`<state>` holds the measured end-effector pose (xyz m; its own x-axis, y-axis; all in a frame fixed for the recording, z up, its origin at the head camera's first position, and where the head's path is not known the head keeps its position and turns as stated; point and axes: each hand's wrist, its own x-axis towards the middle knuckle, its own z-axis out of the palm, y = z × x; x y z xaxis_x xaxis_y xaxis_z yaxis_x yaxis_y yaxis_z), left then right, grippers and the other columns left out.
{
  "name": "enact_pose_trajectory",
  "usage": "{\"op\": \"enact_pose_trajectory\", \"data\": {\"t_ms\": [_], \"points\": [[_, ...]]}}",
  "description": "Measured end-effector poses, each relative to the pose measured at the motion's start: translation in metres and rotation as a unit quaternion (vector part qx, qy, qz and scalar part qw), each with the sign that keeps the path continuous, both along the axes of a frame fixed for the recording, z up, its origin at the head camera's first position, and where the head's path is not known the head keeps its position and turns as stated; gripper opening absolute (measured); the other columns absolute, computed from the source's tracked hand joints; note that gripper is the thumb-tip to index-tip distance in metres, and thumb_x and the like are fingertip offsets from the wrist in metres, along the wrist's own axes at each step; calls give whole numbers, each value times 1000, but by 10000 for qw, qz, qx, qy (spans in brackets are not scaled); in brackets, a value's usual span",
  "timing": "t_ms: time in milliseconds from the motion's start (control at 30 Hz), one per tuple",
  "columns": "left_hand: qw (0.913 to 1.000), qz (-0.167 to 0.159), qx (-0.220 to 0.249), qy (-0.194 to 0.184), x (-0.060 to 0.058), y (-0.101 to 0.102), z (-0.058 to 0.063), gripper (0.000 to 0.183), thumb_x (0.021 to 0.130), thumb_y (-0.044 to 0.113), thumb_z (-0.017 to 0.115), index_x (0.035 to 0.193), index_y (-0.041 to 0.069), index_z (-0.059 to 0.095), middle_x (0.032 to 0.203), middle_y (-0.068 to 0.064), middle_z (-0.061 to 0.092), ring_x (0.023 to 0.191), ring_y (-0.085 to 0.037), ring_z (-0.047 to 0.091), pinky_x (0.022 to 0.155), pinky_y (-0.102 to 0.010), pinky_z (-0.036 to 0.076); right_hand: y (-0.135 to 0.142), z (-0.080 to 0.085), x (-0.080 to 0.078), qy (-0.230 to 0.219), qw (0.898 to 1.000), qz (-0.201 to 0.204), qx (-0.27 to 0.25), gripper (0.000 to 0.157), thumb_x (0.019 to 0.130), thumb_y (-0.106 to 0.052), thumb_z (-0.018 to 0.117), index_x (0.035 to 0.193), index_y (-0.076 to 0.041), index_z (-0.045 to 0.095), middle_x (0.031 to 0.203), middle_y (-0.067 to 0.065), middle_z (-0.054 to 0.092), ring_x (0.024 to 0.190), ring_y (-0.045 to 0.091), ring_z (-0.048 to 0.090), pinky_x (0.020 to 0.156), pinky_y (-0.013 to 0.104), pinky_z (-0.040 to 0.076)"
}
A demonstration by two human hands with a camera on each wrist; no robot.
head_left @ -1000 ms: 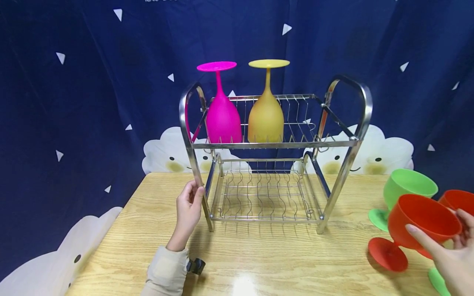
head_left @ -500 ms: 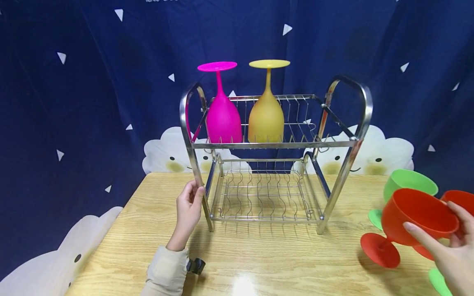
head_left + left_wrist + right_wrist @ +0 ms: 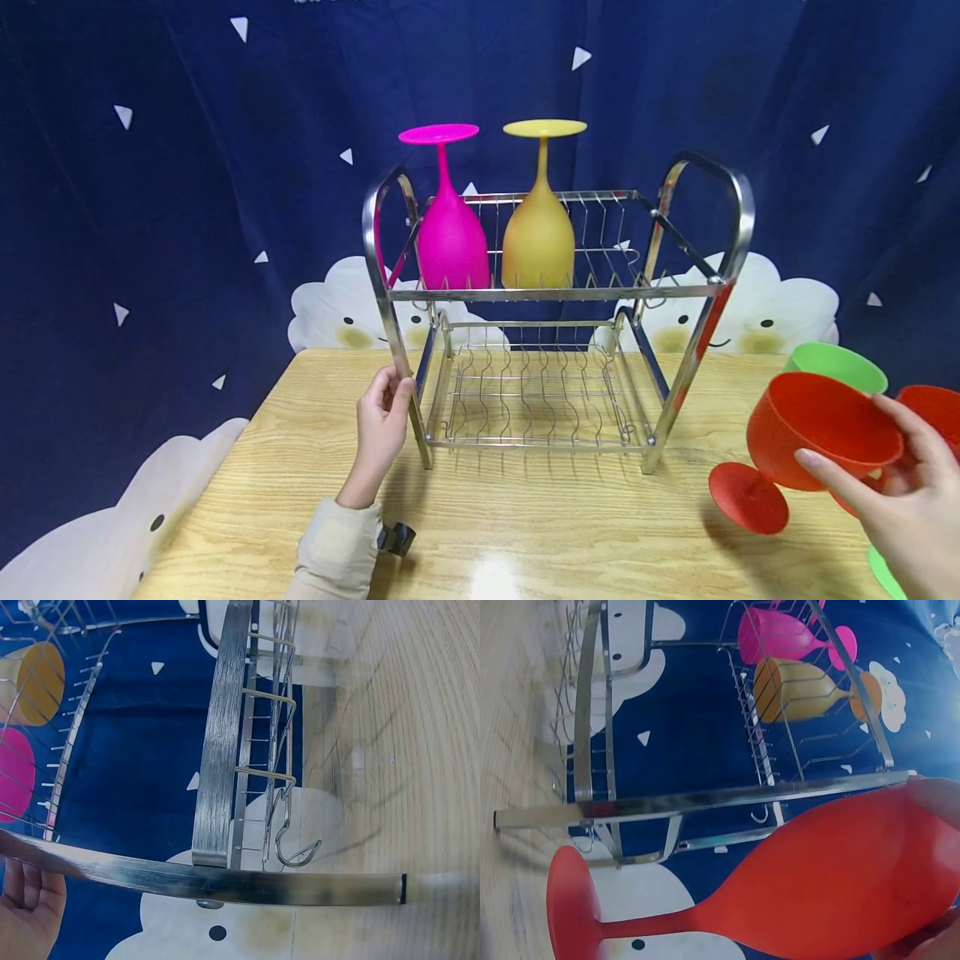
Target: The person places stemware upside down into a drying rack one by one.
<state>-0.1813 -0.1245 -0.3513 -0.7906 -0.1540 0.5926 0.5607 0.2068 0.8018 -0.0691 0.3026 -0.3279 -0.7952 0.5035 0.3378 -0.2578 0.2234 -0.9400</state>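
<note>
My left hand (image 3: 385, 421) holds the front left leg of a two-tier metal dish rack (image 3: 540, 294), thumb and fingers around the post. At the right, my right hand (image 3: 911, 492) grips a red goblet (image 3: 780, 442) by its bowl near the rim. That goblet is tilted, its mouth toward me and its foot low to the left. In the right wrist view the red goblet (image 3: 832, 885) fills the lower right, with fingers at the rim. On the upper tier a magenta goblet (image 3: 453, 242) and a yellow goblet (image 3: 538, 242) stand upside down, side by side.
Behind the held goblet are a green goblet (image 3: 840, 364) and another red goblet (image 3: 930, 408). Part of a further green piece (image 3: 885, 575) shows at the lower right. The rack's lower wire tier (image 3: 536, 400) sits just over the wooden table (image 3: 525, 517). A blue curtain (image 3: 225, 167) hangs behind.
My right hand has carried the red goblet leftward and slightly up, toward the rack, covering more of the green goblet. My left hand has stayed on the rack leg.
</note>
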Motion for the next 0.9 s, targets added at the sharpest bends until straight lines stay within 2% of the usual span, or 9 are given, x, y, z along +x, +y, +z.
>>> {"op": "enact_pose_trajectory", "data": {"t_ms": [100,267,400,467,633,767,900], "points": [[10000,6,0,-7,0,0,0,11,88,-9,50,92,-19,53,69,-14,49,58,-2,41,49,-12,35,-7,4,1,-175,9990,-9,422,78,71,15,68,136,-16,38,113,-9,45,94,-1,47,65,2,42],[10000,-25,-2,-38,1,0,2,12,87,-10,51,92,-20,53,70,-16,50,58,-3,42,50,-12,36,-15,10,1,-98,9962,215,840,80,68,18,68,136,-13,39,115,-8,46,94,0,48,67,3,43],[10000,-60,5,-36,1,0,3,10,87,-10,51,92,-19,53,70,-17,50,58,-4,42,50,-12,36,-23,13,1,-467,9835,3,1746,82,69,11,72,138,-16,36,117,-12,43,94,-2,45,67,2,42],[10000,-72,1,-56,2,-1,3,10,87,-10,51,91,-18,53,70,-16,49,59,-5,42,50,-13,36,-26,14,1,-509,9816,35,1840,83,69,9,73,139,-17,37,118,-12,43,94,-2,45,68,1,41],[9996,-75,-23,-274,3,-3,6,9,86,-10,52,90,-17,55,72,-15,52,62,-9,47,54,-12,39,-34,19,-2,-155,9821,375,1839,84,65,14,74,136,-12,40,121,-6,45,98,1,47,74,2,40],[9989,-113,-78,-449,3,-6,9,9,86,-10,53,91,-16,55,75,-20,55,66,-8,52,58,-11,42,-42,24,-5,234,9775,688,1978,84,60,19,73,134,-7,42,121,-2,48,99,5,49,76,4,42],[9983,-249,-45,-529,-3,-11,1,12,86,-8,54,93,-17,56,78,-25,56,69,-6,54,61,-11,44,-51,27,-7,400,9701,819,2251,83,59,17,76,132,-4,44,118,-4,49,96,7,49,75,5,43]]}}
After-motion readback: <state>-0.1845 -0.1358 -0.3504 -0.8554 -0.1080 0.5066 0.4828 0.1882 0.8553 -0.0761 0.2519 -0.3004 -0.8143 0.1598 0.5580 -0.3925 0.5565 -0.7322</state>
